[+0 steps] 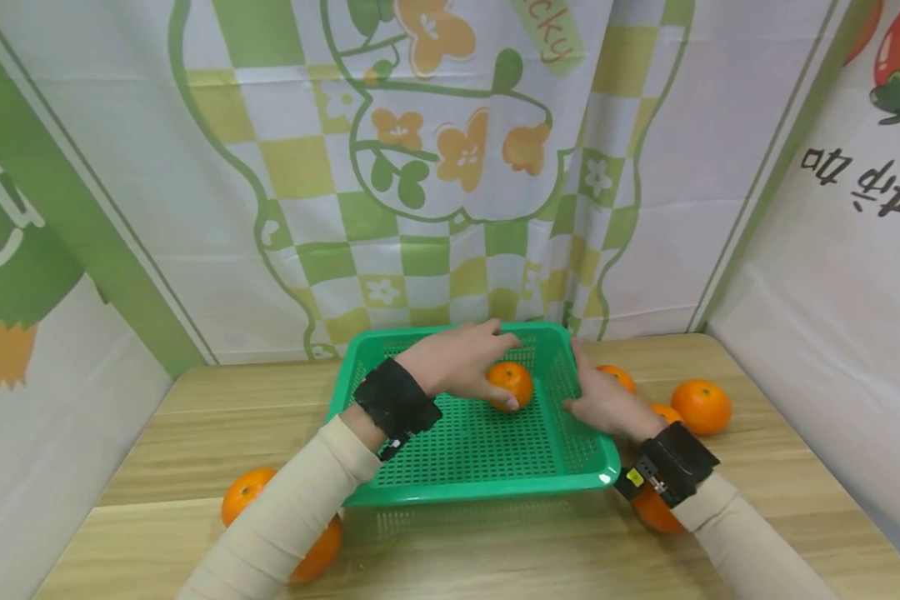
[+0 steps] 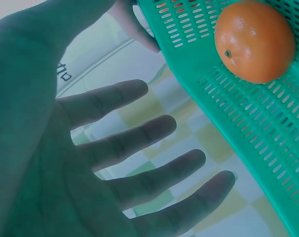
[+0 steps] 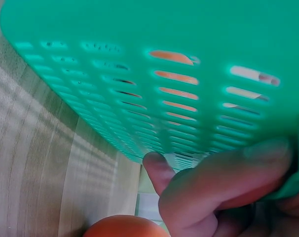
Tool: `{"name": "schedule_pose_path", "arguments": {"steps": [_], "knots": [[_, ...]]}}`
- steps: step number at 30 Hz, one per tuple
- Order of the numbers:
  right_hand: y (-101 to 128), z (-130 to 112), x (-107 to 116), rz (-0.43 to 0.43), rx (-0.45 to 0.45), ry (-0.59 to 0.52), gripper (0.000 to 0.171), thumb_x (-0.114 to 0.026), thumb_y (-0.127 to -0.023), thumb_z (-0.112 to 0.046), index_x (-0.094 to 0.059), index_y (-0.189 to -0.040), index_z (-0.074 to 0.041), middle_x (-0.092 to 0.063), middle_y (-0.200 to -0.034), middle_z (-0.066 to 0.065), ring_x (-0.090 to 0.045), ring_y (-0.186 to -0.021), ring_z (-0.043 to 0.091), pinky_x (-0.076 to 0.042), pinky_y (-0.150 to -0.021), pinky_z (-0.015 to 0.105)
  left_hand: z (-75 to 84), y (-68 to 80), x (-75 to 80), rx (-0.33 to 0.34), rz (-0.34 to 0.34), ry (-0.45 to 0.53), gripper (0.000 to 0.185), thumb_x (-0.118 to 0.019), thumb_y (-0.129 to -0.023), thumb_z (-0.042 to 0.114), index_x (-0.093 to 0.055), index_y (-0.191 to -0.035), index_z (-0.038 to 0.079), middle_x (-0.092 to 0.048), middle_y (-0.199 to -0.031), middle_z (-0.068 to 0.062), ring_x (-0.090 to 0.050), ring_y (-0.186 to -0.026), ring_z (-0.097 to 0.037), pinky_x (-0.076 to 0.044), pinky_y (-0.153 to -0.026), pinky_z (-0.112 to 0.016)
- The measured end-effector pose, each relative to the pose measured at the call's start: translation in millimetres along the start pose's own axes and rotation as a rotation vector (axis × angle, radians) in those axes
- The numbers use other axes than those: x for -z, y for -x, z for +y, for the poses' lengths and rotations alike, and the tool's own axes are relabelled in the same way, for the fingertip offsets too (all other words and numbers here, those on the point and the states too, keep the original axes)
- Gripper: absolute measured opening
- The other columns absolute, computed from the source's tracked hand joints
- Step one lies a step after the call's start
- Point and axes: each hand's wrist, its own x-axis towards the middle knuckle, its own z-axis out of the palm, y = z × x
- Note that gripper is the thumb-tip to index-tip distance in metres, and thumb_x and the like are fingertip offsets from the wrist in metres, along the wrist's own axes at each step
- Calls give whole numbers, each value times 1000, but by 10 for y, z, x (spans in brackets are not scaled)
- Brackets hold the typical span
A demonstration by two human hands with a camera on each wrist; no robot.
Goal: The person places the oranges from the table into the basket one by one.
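**One orange in my green basket**

The green perforated plastic basket sits mid-table, its long axis running nine to three. One round orange lies inside at twelve. My left hand hovers over that fruit, fingers spread apart. My right hand grips the basket's three o'clock wall.

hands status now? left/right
Left hand: open, fingers spread above the round orange fruit in the green perforated plastic basket.
Right hand: gripping that basket's right wall.
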Motion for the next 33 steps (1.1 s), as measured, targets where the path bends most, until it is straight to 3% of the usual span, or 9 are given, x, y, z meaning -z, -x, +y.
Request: {"name": "schedule_pose_path", "arguments": {"steps": [8,12,19,25,28,33], "knots": [[12,4,9,-5,-3,2,105,-62,-100,-8,18,-167,-10,-69,-109,30,-71,-74,24,-63,-69,37,-74,148,-35,-5,14,-10,76,-73,-93,58,-51,-154,18,-54,-150,-10,-62,-122,-28,-58,-94,-40],[4,-3,22,-13,-17,1,104,-62,-100,-8,19,-166,-11,-70,-98,25,-71,-72,25,-63,-68,37,-127,234,-30,12,23,-8,74,-71,-94,58,-51,-154,19,-54,-151,-10,-60,-129,-33,-59,-95,-42],[-11,8,28,-10,-11,3,104,-62,-100,-9,18,-166,-9,-68,-109,31,-71,-73,24,-63,-68,37,-175,417,-18,8,78,-13,74,-70,-93,61,-53,-153,20,-55,-151,-8,-57,-134,-36,-57,-100,-43],[-20,5,39,-11,-25,0,105,-62,-100,-9,19,-166,-12,-69,-93,22,-70,-68,23,-63,-64,36,-197,597,-56,-12,124,-12,76,-72,-91,63,-55,-151,20,-56,-150,-6,-57,-134,-30,-56,-102,-42],[-17,11,37,-12,-19,2,105,-62,-100,-8,19,-166,-11,-69,-98,25,-70,-69,23,-63,-64,37,-218,681,-85,-8,138,-12,77,-73,-90,63,-56,-151,20,-57,-149,-7,-55,-135,-30,-56,-103,-43],[-6,14,30,-5,-3,19,106,-63,-99,-8,18,-166,-9,-65,-121,37,-71,-76,24,-64,-68,37,-270,814,-136,6,170,7,79,-75,-87,64,-57,-150,19,-58,-149,-10,-56,-134,-33,-56,-103,-47]]}}
